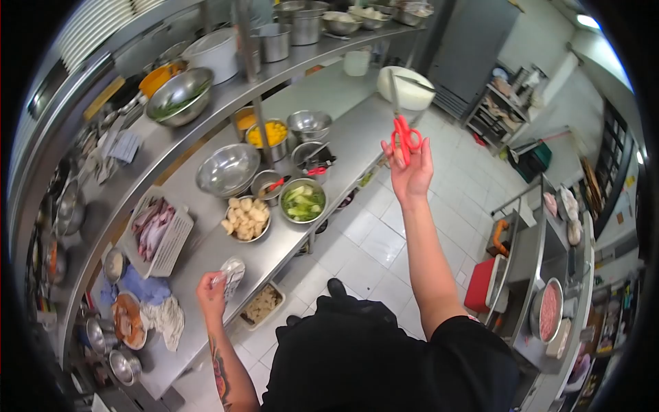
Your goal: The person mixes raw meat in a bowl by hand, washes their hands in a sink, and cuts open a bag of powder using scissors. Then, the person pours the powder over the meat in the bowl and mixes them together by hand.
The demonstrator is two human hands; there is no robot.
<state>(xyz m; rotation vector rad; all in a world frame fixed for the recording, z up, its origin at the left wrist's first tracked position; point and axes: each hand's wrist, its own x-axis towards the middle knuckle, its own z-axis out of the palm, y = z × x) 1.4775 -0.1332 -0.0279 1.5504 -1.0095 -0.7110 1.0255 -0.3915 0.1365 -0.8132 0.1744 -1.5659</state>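
Note:
My right hand (412, 180) is raised over the floor beyond the counter edge, palm toward me. Its fingers are closed on scissors (404, 132) with red handles, blades pointing up and away. Low over the near part of the steel counter, my left hand (211, 294) pinches a small clear plastic packet (234, 273); what is inside it cannot be made out. Closest to that packet are a bowl of pale chunks (247, 220) and a white plastic basket (171, 244) with pinkish, fish-like pieces. A bowl of cut green vegetables (303, 200) stands between my two hands.
The steel counter (199, 275) also carries an empty metal bowl (228, 169), a pot of yellow pieces (269, 134) and cloths (161, 319). A shelf (206, 113) runs above. At the far end sits a white round tub (406, 88). Right, a bowl of minced meat (547, 312) rests on another counter.

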